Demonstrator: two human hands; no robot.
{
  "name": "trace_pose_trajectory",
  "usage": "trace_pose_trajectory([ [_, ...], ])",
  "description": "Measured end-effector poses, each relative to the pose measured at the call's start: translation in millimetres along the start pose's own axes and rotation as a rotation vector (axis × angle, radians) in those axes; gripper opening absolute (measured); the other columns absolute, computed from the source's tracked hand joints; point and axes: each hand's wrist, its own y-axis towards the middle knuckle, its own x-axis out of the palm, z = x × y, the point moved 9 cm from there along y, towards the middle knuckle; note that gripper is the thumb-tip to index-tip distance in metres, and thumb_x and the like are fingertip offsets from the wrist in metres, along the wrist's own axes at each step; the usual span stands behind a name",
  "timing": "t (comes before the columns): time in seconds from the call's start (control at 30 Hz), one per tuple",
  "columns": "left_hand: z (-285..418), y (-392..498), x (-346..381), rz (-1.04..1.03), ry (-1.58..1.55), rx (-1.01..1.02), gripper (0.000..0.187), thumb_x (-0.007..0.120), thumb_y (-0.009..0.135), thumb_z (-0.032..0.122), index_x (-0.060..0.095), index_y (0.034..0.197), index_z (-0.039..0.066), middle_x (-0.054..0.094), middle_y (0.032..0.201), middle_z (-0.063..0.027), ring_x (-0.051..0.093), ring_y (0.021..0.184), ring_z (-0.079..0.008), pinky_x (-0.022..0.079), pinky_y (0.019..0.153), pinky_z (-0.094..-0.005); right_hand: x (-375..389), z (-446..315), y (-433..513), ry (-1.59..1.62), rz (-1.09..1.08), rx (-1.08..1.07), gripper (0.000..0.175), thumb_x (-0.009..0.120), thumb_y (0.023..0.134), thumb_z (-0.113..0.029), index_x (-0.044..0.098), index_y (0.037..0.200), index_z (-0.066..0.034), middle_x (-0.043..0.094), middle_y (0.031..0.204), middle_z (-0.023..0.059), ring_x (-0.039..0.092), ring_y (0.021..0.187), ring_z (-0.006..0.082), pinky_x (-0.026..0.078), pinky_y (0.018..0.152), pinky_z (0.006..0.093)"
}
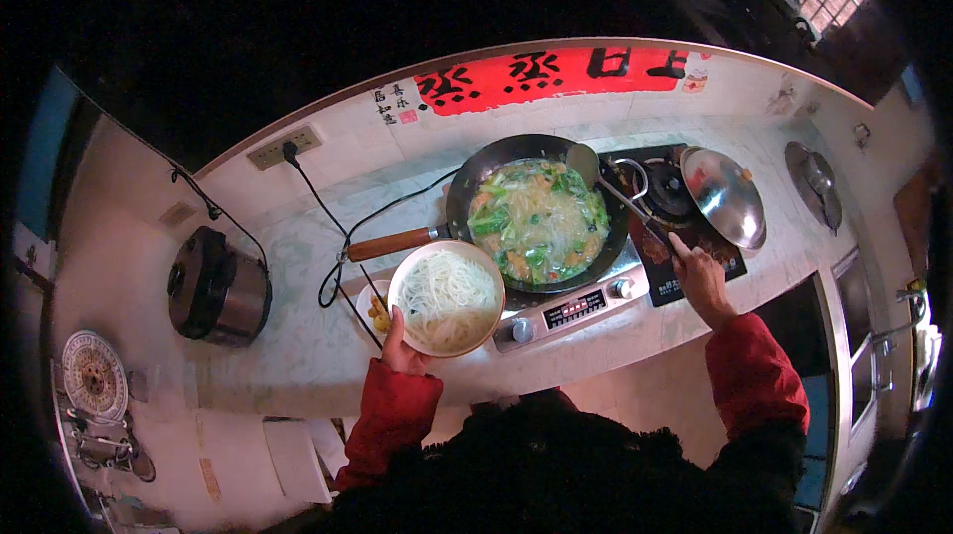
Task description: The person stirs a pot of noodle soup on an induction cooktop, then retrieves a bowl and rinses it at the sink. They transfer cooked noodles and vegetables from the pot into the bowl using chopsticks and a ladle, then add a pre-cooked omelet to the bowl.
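Note:
My left hand (403, 344) grips the rim of a bowl (500, 311) of white noodles in liquid, held beside the wok. My right hand (698, 277) is closed around the dark handle of a metal ladle (583, 164), whose head rests at the wok's upper right rim. Soup with green leaves, pale noodles and browned pieces fills the black wok (458, 184). The wok stands on an induction cooker (551, 317), its wooden handle (394, 242) pointing left. Partly behind the bowl is a small plate (365, 303) with yellow pieces, chopsticks lying across it.
A domed metal lid (722, 199) leans over the gas hob (663, 273) on the right. An electric cooker (220, 288) stands at the left. Black cables (316, 195) run from the wall socket (284, 147) across the marble-patterned counter. Another lid (813, 188) lies at the far right.

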Motion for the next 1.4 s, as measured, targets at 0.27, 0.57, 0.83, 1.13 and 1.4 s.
trace_pose_trajectory([
  [0.27,-1.6,14.5,24.0,-0.041,-0.031,0.092,0.061,0.036,0.086,0.048,0.023,0.132,0.010,0.037,0.129,-0.0107,0.040,0.116,-0.0273,0.038,0.093,-0.0428,34.3,-0.6,29.9,0.694,-0.068,0.024,0.030,0.053,0.078,-0.017,0.056,0.104,-0.0022,0.058,0.093,0.0214,0.058,0.087,0.0324,0.045,0.073,0.0332],
  [0.57,10.6,19.3,36.4,0.086,0.047,0.108,0.060,0.033,0.087,0.049,0.026,0.131,0.010,0.038,0.129,-0.0090,0.043,0.114,-0.0251,0.041,0.090,-0.0388,84.9,-2.6,25.0,1.300,-0.486,0.387,0.026,0.053,0.082,-0.014,0.057,0.102,0.0023,0.045,0.057,-0.0034,0.037,0.045,0.0039,0.027,0.039,0.0191],
  [0.83,18.0,46.4,31.6,0.058,0.120,0.057,0.056,0.032,0.088,0.047,0.030,0.130,0.010,0.041,0.127,-0.0072,0.043,0.114,-0.0223,0.039,0.093,-0.0377,70.2,-12.8,19.4,1.306,-0.381,0.263,0.030,0.049,0.083,-0.016,0.055,0.108,0.0010,0.041,0.054,-0.0051,0.034,0.044,0.0023,0.024,0.038,0.0174],
  [1.13,20.2,54.6,27.3,0.196,0.041,0.020,0.048,0.041,0.087,0.040,0.040,0.123,0.008,0.049,0.119,-0.0069,0.049,0.108,-0.0207,0.042,0.088,-0.0358,57.9,6.8,-11.6,1.140,-0.395,0.334,0.029,0.045,0.085,-0.016,0.056,0.110,-0.0058,0.037,0.052,-0.0079,0.030,0.041,0.0007,0.022,0.036,0.0160],
  [1.4,23.1,54.7,14.3,0.191,0.008,0.017,0.051,0.045,0.085,0.041,0.039,0.123,0.008,0.049,0.119,-0.0076,0.050,0.107,-0.0220,0.044,0.088,-0.0372,43.8,43.8,-47.7,1.210,-0.350,0.531,0.031,0.052,0.084,-0.015,0.053,0.115,-0.0093,0.038,0.056,-0.0082,0.032,0.046,-0.0003,0.022,0.037,0.0157],
])
